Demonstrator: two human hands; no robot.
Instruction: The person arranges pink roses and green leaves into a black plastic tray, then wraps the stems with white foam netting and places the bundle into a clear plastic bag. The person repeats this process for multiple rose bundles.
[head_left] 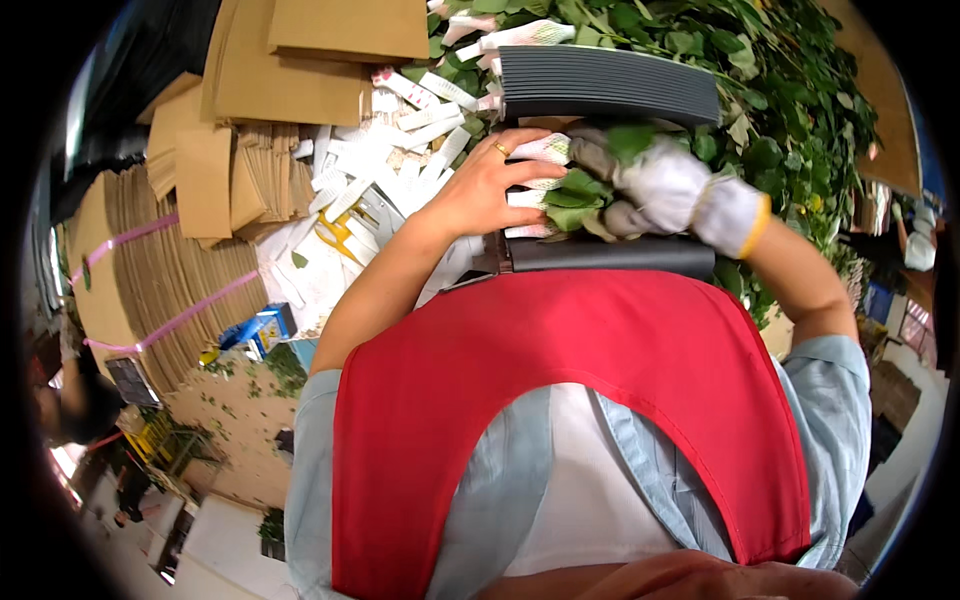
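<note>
My bare left hand (pixel 487 187), with a ring on one finger, reaches over several flower heads in white net sleeves (pixel 541 149). Its fingers are spread and touch the sleeved heads. My right hand (pixel 668 187) wears a white glove with a yellow cuff edge and is among the green leaves (pixel 578 195) just right of those heads. Motion blurs the glove, and leaves partly cover its fingers. The flowers lie between a black ribbed panel (pixel 610 84) on the far side and a smooth black panel (pixel 615 256) near my red apron (pixel 570 310).
Leafy stems (pixel 770 100) are heaped at the far right. White sleeves (pixel 425 130) lie scattered left of the panels, near a yellow tool (pixel 345 238). Cardboard sheets (pixel 310 85) and a strapped cardboard stack (pixel 150 270) stand at the left, with a blue box (pixel 270 328) beside them.
</note>
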